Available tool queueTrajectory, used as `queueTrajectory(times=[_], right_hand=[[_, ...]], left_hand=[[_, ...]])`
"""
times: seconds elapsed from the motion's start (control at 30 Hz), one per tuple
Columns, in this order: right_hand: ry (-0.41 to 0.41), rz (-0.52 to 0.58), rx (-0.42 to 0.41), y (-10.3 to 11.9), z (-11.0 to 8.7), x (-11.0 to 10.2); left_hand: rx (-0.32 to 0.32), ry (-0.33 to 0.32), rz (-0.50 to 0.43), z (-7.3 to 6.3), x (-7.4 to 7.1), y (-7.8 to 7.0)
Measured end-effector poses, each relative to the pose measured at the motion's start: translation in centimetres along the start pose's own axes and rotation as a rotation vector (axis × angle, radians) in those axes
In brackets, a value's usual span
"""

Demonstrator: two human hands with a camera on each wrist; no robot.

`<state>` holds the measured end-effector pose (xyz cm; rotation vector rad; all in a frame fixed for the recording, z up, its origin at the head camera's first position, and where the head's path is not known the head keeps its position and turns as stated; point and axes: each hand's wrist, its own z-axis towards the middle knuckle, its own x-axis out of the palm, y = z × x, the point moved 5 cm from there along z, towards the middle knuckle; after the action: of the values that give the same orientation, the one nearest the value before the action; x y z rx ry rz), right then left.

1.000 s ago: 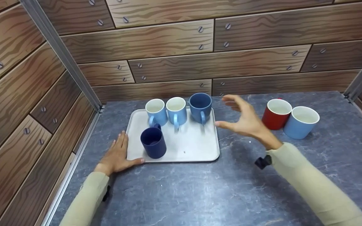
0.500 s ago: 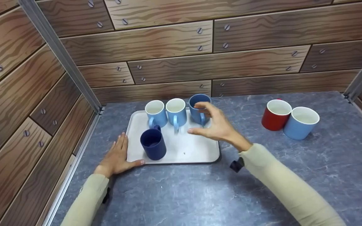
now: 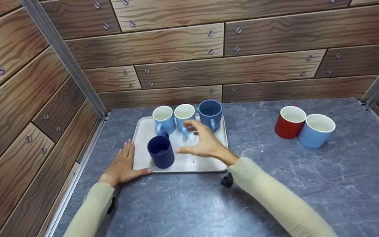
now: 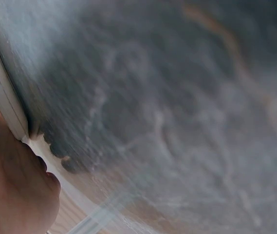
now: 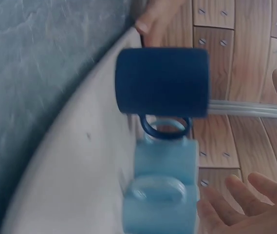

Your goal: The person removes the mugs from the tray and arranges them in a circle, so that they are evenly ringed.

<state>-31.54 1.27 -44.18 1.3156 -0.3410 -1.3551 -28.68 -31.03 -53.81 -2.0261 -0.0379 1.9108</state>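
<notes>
A dark navy mug (image 3: 162, 153) stands upright at the front left of a white tray (image 3: 199, 164), its handle toward the back. My left hand (image 3: 120, 166) lies along the tray's left edge, its thumb at the front corner and fingers straight. Over the tray, just right of the navy mug, my right hand (image 3: 204, 141) hovers with thumb and fingers spread apart and nothing between them. In the right wrist view the navy mug (image 5: 162, 82) shows ahead of the right fingers (image 5: 245, 195). Two light blue mugs (image 3: 164, 119) and a medium blue mug (image 3: 210, 115) line the tray's back.
To the right on the grey marbled table (image 3: 262, 177) stand a red mug (image 3: 288, 126) and another light blue mug (image 3: 314, 133), side by side. Wood-patterned panels (image 3: 183, 56) close off the back and left, with a metal post (image 3: 64, 56) at the left corner.
My right hand has moved left from beyond the tray's right edge, past the medium blue mug, to beside the navy mug. The left hand and the mugs stay put.
</notes>
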Motion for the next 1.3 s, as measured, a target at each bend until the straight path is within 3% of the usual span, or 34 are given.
queueTrajectory(times=[0.2, 0.47, 0.83, 1.3], right_hand=[[0.066, 0.069, 0.028, -0.9, 0.5, 3.9], [0.071, 0.106, -0.007, -1.6, 1.1, 7.4], [0.050, 0.034, 0.039, -1.8, 1.7, 9.5], [-0.008, 0.120, 0.078, -1.8, 2.2, 10.2]], left_hand=[[-0.023, 0.030, -0.003, 0.1, 0.1, 0.1], [-0.034, 0.035, 0.000, 0.0, -0.3, 0.0], [-0.001, 0.006, -0.011, 0.0, 0.1, 0.1], [-0.023, 0.024, 0.003, 0.2, 0.2, 0.3]])
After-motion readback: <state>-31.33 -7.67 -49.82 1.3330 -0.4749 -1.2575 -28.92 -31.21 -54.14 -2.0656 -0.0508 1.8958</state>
